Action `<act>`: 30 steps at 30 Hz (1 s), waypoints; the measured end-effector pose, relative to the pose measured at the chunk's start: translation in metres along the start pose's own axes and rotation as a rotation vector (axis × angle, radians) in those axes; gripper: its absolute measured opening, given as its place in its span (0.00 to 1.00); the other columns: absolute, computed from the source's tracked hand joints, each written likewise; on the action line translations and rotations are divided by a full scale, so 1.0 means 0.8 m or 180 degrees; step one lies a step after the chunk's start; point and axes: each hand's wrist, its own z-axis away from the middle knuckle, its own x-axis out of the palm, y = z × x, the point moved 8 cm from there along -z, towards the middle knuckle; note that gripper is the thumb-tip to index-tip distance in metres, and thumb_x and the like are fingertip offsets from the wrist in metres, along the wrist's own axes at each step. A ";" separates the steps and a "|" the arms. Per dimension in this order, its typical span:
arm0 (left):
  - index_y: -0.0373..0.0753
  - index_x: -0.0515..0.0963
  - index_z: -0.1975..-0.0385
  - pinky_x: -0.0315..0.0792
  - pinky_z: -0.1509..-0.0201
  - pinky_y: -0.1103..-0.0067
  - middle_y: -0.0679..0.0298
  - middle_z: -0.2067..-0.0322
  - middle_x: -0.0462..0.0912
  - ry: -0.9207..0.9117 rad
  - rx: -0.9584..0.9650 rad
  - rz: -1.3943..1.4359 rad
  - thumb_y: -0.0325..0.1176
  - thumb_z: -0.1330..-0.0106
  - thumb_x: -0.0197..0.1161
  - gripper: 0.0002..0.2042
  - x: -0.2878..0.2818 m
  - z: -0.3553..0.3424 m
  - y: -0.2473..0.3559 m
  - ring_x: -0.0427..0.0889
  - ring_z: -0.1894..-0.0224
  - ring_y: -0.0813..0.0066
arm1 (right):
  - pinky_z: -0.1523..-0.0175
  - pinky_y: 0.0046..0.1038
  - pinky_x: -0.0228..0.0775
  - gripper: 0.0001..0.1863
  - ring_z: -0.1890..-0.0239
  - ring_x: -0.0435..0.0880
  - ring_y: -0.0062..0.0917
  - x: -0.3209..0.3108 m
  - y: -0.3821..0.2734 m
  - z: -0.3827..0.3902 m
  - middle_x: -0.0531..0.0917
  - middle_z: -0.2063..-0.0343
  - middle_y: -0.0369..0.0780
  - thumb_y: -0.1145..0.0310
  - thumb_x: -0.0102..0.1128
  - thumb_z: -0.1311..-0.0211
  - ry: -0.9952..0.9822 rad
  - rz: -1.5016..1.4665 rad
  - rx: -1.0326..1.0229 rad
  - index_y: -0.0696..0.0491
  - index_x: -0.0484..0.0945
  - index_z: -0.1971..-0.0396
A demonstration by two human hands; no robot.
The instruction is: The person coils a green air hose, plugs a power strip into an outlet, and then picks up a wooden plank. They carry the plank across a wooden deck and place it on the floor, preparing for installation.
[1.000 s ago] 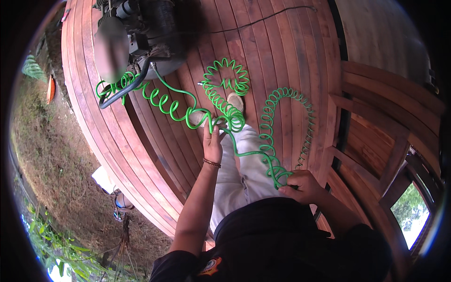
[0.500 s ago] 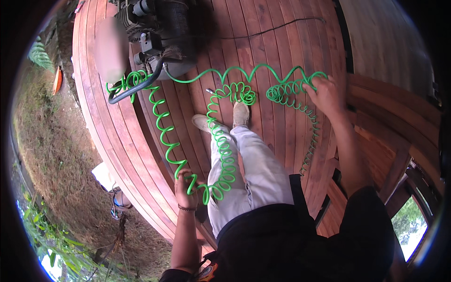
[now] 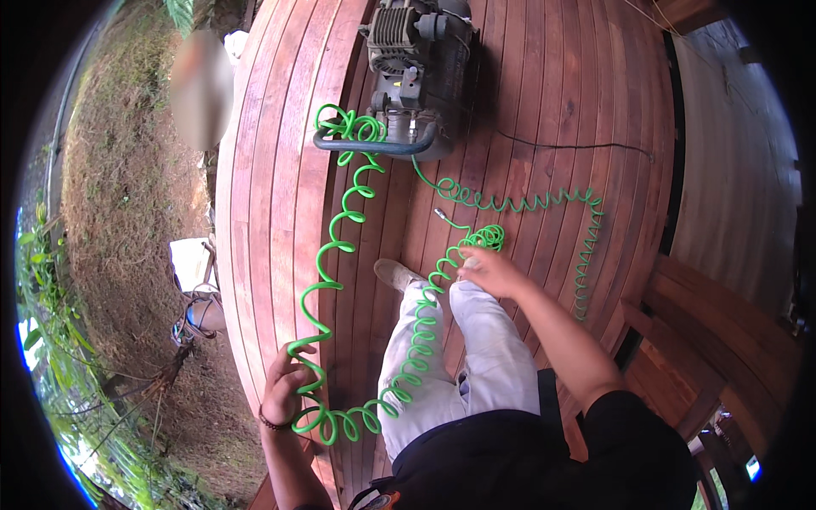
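Observation:
A green coiled air hose [image 3: 325, 272] hangs in stretched loops from the compressor's handle down to my left hand [image 3: 286, 384], whose fingers are closed round it. From there its coils pass in front of my legs toward a tight bundle of coils [image 3: 486, 235] near my feet. A metal hose fitting [image 3: 439, 213] shows at the end beside this bundle. My right hand [image 3: 493, 272] is just below the bundle, thumb and fingers apart, with nothing seen in it. Whether its fingertips touch the coils I cannot tell.
An air compressor [image 3: 399, 81] with a curved handle [image 3: 374, 147] stands ahead on the wooden deck [image 3: 544, 93]. More green coils [image 3: 586, 246] lie along the right. A dark cable [image 3: 578, 146] crosses the boards. A step edge runs at left, beyond it sloping ground [image 3: 127, 170]. Wooden furniture is at right.
My right hand has let go of the right-hand coils, which now lie on the deck, and has come left to the bundle. My left hand, still holding the hose, has moved left and nearer me.

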 end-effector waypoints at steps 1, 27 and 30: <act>0.26 0.67 0.42 0.76 0.79 0.76 0.71 0.86 0.65 0.0192 0.0160 0.0072 0.39 0.40 0.58 0.28 -0.027 0.011 0.022 0.71 0.85 0.77 | 0.42 0.36 0.77 0.33 0.47 0.87 0.37 0.065 -0.021 -0.003 0.81 0.42 0.48 0.51 0.64 0.31 -0.0347 -0.0402 -0.0138 0.54 0.71 0.34; 0.44 0.80 0.50 0.79 0.59 0.64 0.53 0.66 0.84 0.0139 -0.0089 -0.1878 0.30 0.39 0.65 0.16 -0.155 -0.092 -0.263 0.85 0.66 0.57 | 0.47 0.32 0.77 0.27 0.52 0.83 0.26 0.119 -0.182 -0.298 0.83 0.52 0.42 0.59 0.60 0.28 0.1590 -0.2107 0.0414 0.55 0.67 0.35; 0.45 0.77 0.45 0.78 0.49 0.60 0.49 0.56 0.80 -0.0072 0.0230 -0.2750 0.33 0.42 0.65 0.22 -0.149 -0.130 -0.232 0.83 0.55 0.48 | 0.50 0.28 0.78 0.20 0.57 0.84 0.24 0.109 -0.223 -0.282 0.85 0.56 0.41 0.66 0.60 0.29 0.1572 -0.0840 0.0173 0.58 0.74 0.42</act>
